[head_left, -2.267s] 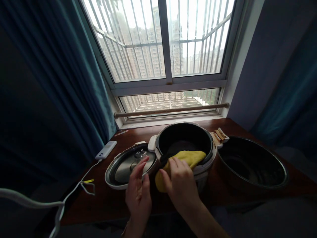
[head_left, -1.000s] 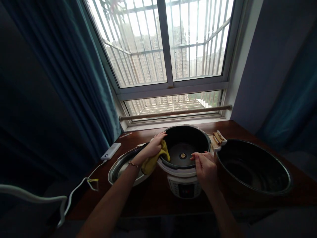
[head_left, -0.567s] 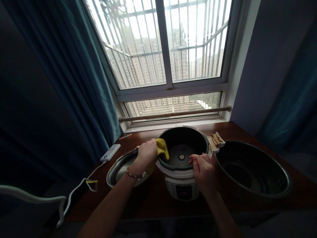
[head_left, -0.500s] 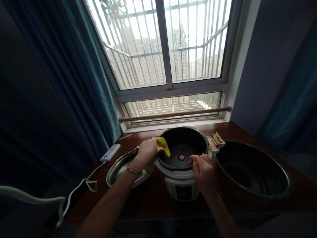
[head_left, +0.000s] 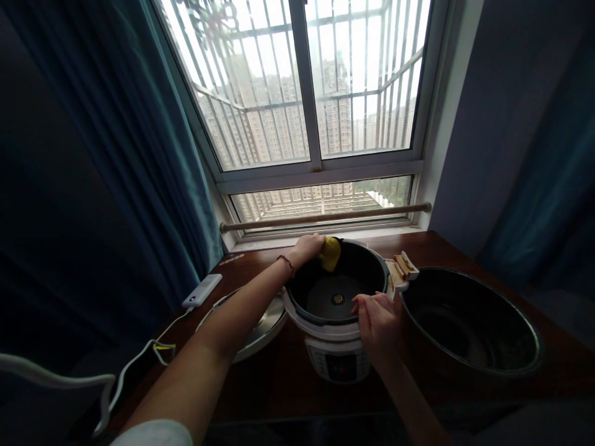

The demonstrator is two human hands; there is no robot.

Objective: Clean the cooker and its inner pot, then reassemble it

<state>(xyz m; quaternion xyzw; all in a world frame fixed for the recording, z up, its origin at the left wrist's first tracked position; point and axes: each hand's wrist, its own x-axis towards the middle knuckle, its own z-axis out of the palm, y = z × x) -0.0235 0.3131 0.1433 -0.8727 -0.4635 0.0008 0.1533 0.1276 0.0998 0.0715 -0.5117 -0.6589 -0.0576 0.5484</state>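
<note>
My left hand (head_left: 309, 248) is closed on a yellow cloth (head_left: 331, 254) at the far left rim of a white electric pressure cooker (head_left: 320, 327). The cloth hangs inside against the dark inner wall. On the cooker's front right rim rests my right hand (head_left: 379, 319), its fingers curled over the edge; they seem to grip the rim. The cooker stands without its lid, and a small round metal piece (head_left: 338, 299) shows at the middle of its floor. A hinge bracket (head_left: 402, 271) with brownish stains juts from the right side.
A dark inner pot (head_left: 469, 365) stands to the right of the cooker. The round lid (head_left: 267, 331) lies at the left, partly behind my forearm. A white power bank (head_left: 202, 291) with a cable is on the brown table (head_left: 260, 396). Behind is a barred window (head_left: 316, 167).
My left hand has carried the cloth along the rim from the near left side to the far left. My right hand stays on the front right rim.
</note>
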